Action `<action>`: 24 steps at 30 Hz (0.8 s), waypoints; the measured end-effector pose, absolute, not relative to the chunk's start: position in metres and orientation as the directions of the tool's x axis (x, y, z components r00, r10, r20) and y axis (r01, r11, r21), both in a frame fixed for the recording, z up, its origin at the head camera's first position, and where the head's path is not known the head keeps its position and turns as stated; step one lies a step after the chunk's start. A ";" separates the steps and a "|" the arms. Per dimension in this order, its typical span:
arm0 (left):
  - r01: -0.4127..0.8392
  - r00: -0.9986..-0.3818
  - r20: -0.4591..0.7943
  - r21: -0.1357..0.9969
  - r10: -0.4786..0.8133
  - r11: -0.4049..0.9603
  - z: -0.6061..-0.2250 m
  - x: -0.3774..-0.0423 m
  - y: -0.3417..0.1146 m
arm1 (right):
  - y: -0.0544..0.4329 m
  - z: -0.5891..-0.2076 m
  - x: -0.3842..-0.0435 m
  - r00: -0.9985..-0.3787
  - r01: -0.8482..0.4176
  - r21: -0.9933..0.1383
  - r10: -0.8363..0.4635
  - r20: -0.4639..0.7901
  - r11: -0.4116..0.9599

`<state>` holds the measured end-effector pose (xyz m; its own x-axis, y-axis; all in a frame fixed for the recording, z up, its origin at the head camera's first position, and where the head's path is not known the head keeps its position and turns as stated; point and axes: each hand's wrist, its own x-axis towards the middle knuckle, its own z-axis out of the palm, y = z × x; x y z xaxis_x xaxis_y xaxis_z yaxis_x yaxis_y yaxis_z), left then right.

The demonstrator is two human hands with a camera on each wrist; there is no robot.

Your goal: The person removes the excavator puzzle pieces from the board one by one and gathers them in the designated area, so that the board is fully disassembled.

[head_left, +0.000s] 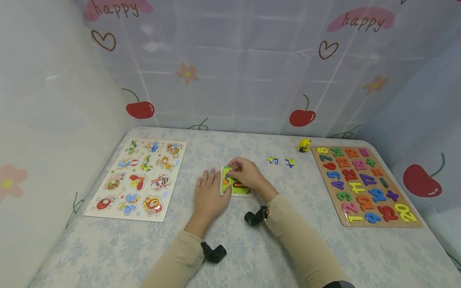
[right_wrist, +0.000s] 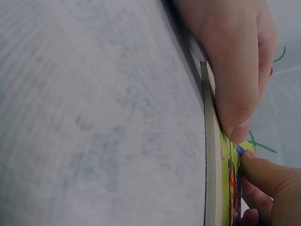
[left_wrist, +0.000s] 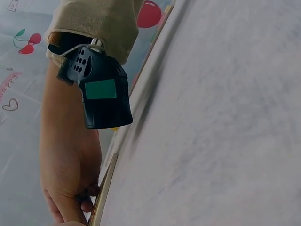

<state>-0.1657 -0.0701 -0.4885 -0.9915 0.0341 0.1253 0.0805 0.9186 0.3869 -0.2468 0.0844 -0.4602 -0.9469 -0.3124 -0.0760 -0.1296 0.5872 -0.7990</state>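
Observation:
A small jigsaw board (head_left: 247, 192) with a pale rim and a yellow-green picture lies on the table in front of me. My left hand (head_left: 211, 197) rests flat beside its left edge, fingers straight and thumb touching the near left corner. Over the board's upper part, my right hand (head_left: 248, 173) pinches a puzzle piece (right_wrist: 250, 145) between thumb and fingers; the fingers hide most of it. In the right wrist view, the left thumb (right_wrist: 235, 108) presses on the board's edge. Two loose puzzle pieces (head_left: 272, 160) lie apart, right of the board.
An insect peg puzzle (head_left: 122, 188) lies at the left. A wooden number board (head_left: 325, 176) lies at the right, with a small yellow toy figure (head_left: 304, 145) near its far corner. Both wrists carry black cameras (head_left: 215, 253). A printed curtain (head_left: 234, 88) hangs behind the table.

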 end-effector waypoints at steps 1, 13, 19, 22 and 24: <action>0.081 -0.991 0.127 0.385 0.034 0.919 -0.489 -0.165 -0.070 | 0.084 -0.461 -0.247 -0.946 -0.128 -0.800 -0.313 -0.078 0.586; 0.156 -0.976 0.200 0.372 0.085 0.915 -0.486 -0.149 -0.071 | 0.086 -0.459 -0.246 -0.942 -0.150 -0.798 -0.328 -0.063 0.583; 0.175 -0.971 0.218 0.359 0.100 0.917 -0.484 -0.146 -0.072 | 0.086 -0.459 -0.246 -0.940 -0.148 -0.801 -0.334 -0.067 0.579; 0.176 -0.971 0.217 0.352 0.102 0.919 -0.485 -0.146 -0.072 | 0.086 -0.459 -0.246 -0.940 -0.149 -0.800 -0.333 -0.067 0.581; 0.176 -0.971 0.216 0.355 0.103 0.918 -0.485 -0.147 -0.072 | 0.086 -0.459 -0.246 -0.941 -0.151 -0.798 -0.332 -0.065 0.584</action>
<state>-0.1467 -0.0720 -0.4849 -0.9711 0.1025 0.2155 0.1757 0.9183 0.3548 -0.2461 0.0861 -0.4592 -0.9410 -0.3321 -0.0652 -0.1508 0.5838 -0.7978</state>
